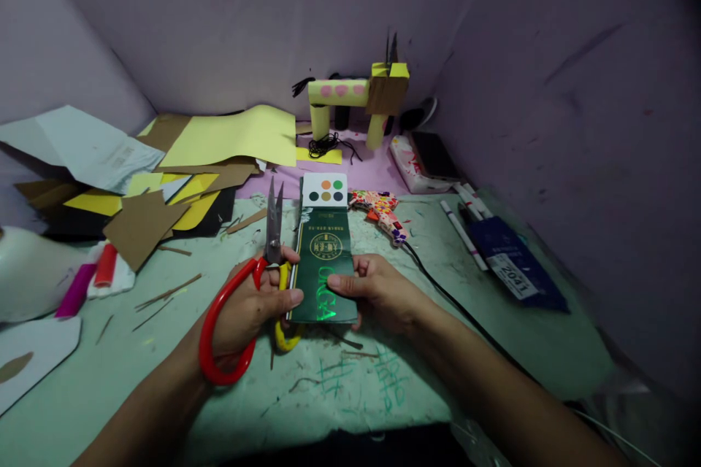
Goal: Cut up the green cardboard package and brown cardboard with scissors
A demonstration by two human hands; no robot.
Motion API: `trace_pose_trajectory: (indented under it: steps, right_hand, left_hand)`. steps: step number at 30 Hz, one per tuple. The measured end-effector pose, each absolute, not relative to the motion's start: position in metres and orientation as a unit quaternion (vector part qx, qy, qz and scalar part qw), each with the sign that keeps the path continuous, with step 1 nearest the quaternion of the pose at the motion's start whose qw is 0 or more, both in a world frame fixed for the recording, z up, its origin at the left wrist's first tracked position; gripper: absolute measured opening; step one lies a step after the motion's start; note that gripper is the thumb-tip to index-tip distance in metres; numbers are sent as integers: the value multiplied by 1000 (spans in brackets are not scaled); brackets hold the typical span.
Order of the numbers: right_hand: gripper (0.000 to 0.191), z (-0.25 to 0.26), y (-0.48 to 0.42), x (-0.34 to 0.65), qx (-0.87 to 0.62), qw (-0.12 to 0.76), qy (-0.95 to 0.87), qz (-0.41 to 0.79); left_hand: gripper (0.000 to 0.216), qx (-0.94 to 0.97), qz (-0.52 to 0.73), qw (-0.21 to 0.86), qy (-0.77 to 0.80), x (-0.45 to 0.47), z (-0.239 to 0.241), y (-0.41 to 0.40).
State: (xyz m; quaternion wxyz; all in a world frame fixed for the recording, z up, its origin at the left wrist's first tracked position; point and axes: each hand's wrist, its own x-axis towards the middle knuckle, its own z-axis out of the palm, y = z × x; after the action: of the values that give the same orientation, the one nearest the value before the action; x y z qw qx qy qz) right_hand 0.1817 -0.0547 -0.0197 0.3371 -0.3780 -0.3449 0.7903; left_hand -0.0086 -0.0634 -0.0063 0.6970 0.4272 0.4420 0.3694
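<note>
Both my hands hold a dark green printed card (323,248) upright over the table. It bears a gold round emblem and shiny green letters. My left hand (257,303) grips its left edge and also keeps a pair of scissors (274,230), blades up and slightly apart. The red handle loop hangs around the left wrist side, and a yellow loop shows partly behind the card. My right hand (377,288) pinches the lower right edge, thumb on the front. At the card's top is a white panel (325,190) with coloured dots.
Behind stands a yellow cardboard animal figure (339,93) with pink spots. Paper and cardboard scraps (145,226) pile up at left. A flowered glue gun (383,213) with a black cord lies at right, near a phone (434,155) and a blue packet (515,259). Walls close in the back and right.
</note>
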Motion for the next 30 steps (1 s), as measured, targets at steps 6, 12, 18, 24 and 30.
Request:
trace_pose_trajectory:
  steps: [6, 12, 18, 24, 30]
  right_hand:
    - [20, -18, -55, 182, -381, 340, -319, 798]
    - [14, -19, -51, 186, -397, 326, -290, 807]
    - [17, -19, -51, 187, -401, 336, -300, 798]
    - [18, -18, -53, 186, -392, 360, -309, 788]
    - [22, -18, -53, 184, -400, 479, -281, 729]
  left_hand:
    - [49, 434, 368, 694, 442, -8, -6, -64]
    - [48, 450, 358, 690, 439, -6, 1, -66]
    - [47, 445, 362, 686, 447, -5, 3, -65]
    - [49, 419, 373, 700, 441, -5, -4, -66]
    - [53, 395, 421, 653, 490, 1, 5, -65]
